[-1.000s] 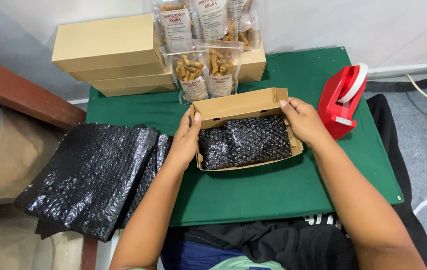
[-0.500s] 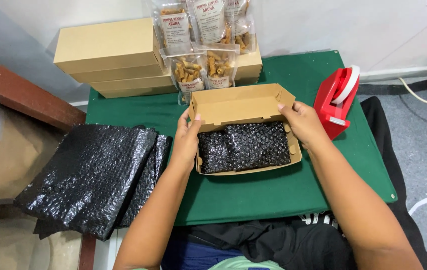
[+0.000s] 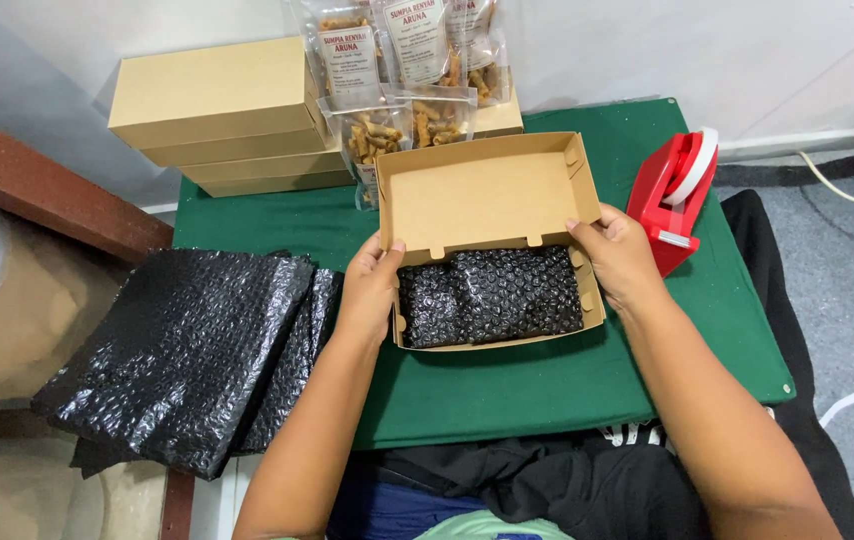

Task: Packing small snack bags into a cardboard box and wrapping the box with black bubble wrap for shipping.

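An open brown cardboard box [image 3: 487,195] lies on the green table [image 3: 547,385], its lid tilted up toward the wall. Inside its tray sits a parcel wrapped in black bubble wrap [image 3: 492,295]. My left hand [image 3: 372,285] grips the box's left wall near the lid hinge. On the other side, my right hand [image 3: 619,255] holds the right wall at the same height. Both thumbs rest on the lid's lower edge.
A stack of black bubble wrap sheets [image 3: 187,350] lies left of the box. Closed brown boxes [image 3: 217,110] are piled at the back left, with clear snack pouches [image 3: 397,70] leaning against the wall. A red tape dispenser [image 3: 677,195] stands just right of my right hand.
The lid has swung further up and back, so its inner face now shows fully. Both hands stayed on the box's sides near the hinge.
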